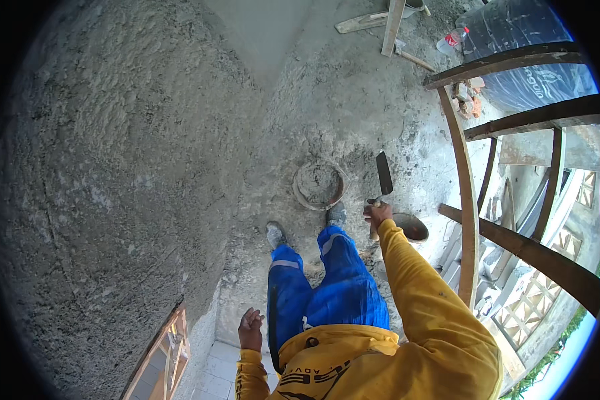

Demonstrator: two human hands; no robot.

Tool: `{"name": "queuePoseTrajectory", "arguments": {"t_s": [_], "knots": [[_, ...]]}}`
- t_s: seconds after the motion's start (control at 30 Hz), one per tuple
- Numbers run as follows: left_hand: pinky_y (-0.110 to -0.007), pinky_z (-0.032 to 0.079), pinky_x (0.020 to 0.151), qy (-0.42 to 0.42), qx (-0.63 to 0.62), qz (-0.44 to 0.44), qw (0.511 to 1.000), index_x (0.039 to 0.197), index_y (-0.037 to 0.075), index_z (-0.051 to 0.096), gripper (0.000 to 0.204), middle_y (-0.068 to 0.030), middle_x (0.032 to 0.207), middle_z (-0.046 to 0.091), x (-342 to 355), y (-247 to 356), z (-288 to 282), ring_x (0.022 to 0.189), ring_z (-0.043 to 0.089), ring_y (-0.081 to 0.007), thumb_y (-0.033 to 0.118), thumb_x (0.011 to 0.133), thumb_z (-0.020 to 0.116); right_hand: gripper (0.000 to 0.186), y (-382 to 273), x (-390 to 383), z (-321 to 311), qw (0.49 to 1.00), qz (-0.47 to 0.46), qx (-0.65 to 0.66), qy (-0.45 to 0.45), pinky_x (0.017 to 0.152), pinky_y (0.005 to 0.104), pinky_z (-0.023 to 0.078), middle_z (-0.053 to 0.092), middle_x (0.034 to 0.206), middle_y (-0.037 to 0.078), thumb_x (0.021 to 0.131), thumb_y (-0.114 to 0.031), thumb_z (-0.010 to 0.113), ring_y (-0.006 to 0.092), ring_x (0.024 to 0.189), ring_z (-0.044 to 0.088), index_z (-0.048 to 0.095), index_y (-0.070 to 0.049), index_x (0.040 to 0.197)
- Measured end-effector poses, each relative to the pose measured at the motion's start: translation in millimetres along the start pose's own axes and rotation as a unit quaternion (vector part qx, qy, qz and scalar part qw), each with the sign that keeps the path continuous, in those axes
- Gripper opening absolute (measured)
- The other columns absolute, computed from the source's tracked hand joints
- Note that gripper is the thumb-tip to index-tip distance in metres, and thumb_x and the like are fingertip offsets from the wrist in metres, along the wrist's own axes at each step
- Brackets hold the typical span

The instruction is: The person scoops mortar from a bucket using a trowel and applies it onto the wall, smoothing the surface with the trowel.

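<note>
My right hand (pixel 378 213) is closed round the handle of a trowel (pixel 384 175), whose dark blade points away from me. Just left of the blade, a round bucket (pixel 297 191) stands on the floor in front of my feet with grey mortar (pixel 320 183) inside. A second, dark container (pixel 413 228) is beside my right wrist, partly hidden by the sleeve. My left hand (pixel 251 328) hangs low beside my left leg, its fingers loosely bent and a little apart, with nothing visible in them.
A rough plastered wall (pixel 126 167) fills the left side. Wooden bars (pixel 470 200) stand along the right. Farther off are a large dark wrapped tank (pixel 520 60), a plastic bottle (pixel 452 41), broken bricks (pixel 470 100) and a long flat board (pixel 360 23). A wooden frame (pixel 163 353) is at lower left.
</note>
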State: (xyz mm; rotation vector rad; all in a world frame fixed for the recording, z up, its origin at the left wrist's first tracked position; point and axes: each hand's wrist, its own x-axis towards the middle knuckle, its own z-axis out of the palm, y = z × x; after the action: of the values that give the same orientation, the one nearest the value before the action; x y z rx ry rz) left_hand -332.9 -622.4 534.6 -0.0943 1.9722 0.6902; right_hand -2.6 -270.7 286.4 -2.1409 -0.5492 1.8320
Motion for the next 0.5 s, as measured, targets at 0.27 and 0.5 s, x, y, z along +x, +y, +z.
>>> {"name": "queuePoseTrajectory", "arguments": {"t_s": [0.27,0.5], "knots": [[-0.030,0.054,0.083,0.070,0.129,-0.032,0.989,0.130,-0.007,0.048,0.043,-0.0158,0.111,0.067,41.7,-105.9,2.1,0.096,0.068,-0.0215,0.006,0.090,0.058,0.061,59.4,216.2,53.1,0.929,-0.065,-0.329,0.157,0.091,0.0404,0.050,0.068,0.108,0.025,0.072,-0.035,0.076,0.0369,0.102,0.066,0.063,0.006,0.115],[-0.030,0.055,0.078,0.109,0.107,-0.074,0.986,0.129,-0.009,0.048,0.044,-0.0157,0.106,0.068,40.5,-150.4,-24.8,0.090,0.070,-0.0213,0.008,0.090,0.059,0.024,51.8,163.7,133.4,0.968,-0.209,-0.128,0.046,0.059,0.0381,0.054,0.066,0.078,0.014,0.081,-0.015,0.069,0.0237,0.062,0.063,0.060,0.006,0.091]]}}
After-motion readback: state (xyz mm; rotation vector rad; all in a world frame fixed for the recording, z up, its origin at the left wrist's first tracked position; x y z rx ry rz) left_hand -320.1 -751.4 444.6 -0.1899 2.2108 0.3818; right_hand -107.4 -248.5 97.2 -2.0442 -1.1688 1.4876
